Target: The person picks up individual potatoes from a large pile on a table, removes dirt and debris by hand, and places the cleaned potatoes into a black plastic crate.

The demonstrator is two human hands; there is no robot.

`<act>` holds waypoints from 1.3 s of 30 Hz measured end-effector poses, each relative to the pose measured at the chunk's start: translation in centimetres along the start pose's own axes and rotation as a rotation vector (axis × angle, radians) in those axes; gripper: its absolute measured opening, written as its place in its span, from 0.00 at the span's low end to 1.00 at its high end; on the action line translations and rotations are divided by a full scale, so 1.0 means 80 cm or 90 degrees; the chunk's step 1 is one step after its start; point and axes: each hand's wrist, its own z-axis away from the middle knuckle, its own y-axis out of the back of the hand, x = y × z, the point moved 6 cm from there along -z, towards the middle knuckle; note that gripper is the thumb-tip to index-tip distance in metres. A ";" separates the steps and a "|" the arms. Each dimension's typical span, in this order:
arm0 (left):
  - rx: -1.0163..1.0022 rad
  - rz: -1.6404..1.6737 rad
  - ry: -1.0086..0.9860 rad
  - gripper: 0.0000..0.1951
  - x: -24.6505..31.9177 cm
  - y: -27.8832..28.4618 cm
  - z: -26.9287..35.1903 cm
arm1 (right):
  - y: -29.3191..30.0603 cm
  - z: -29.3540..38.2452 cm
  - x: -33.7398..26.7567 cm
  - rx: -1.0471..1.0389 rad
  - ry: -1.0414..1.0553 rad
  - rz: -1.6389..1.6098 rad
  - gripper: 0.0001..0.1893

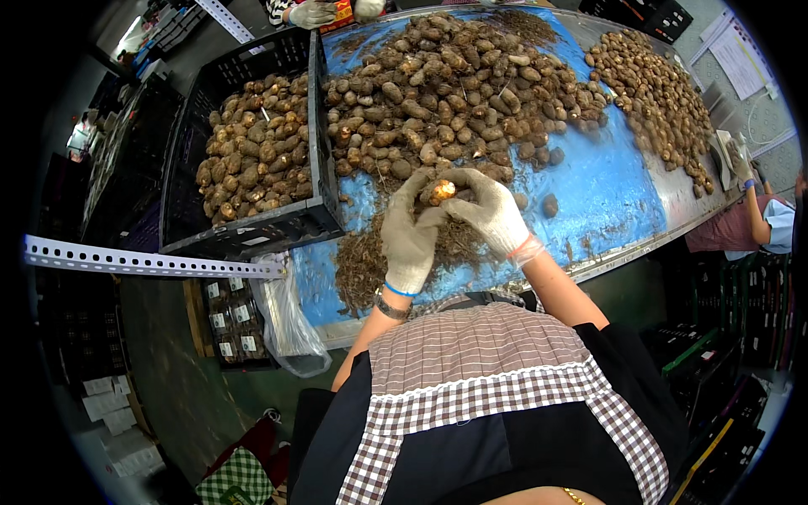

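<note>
A small brown taro corm (441, 192), its pale cut end showing, sits between my two gloved hands just above the table. My left hand (410, 224), in a soiled white knit glove with a blue cuff edge, curls around its left side. From the other side my right hand (485, 205), gloved alike, grips it with thumb and fingers. Beyond my hands rises a large heap of taro corms (442, 88) on blue plastic sheeting (606, 177). Below them lies a mat of loose brown root fibres and dirt (360, 265).
A black plastic crate (252, 230) at left holds many corms. Another corm pile (663, 107) lies on the metal table at right. A perforated metal strip (158, 264) juts in at left. Another person's gloved hand (312, 14) is at the far side; a co-worker (738, 221) stands at right.
</note>
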 end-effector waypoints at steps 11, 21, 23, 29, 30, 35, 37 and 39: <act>0.105 -0.288 -0.124 0.08 0.031 0.034 -0.018 | -0.025 0.016 -0.007 0.009 0.005 -0.086 0.25; -0.022 -0.236 -0.201 0.09 0.048 0.004 -0.010 | -0.020 0.011 -0.002 0.028 0.068 -0.040 0.30; -0.009 -0.158 -0.159 0.09 0.054 -0.001 -0.006 | -0.022 0.015 -0.003 0.039 0.063 -0.021 0.31; 0.020 -0.248 -0.164 0.07 0.030 0.016 -0.023 | -0.031 0.018 0.007 0.024 0.049 -0.081 0.36; 0.026 -0.281 -0.172 0.07 0.031 0.016 -0.023 | -0.033 0.017 0.010 0.030 0.054 -0.083 0.37; 0.115 -0.207 -0.080 0.09 0.010 0.037 -0.032 | -0.037 0.014 0.009 0.015 0.040 -0.141 0.40; 0.132 -0.124 0.039 0.10 -0.004 0.051 -0.037 | -0.030 0.013 -0.001 0.006 0.037 -0.079 0.41; 0.105 -0.055 0.131 0.11 -0.012 0.056 -0.036 | -0.025 0.011 0.002 0.020 0.057 -0.063 0.40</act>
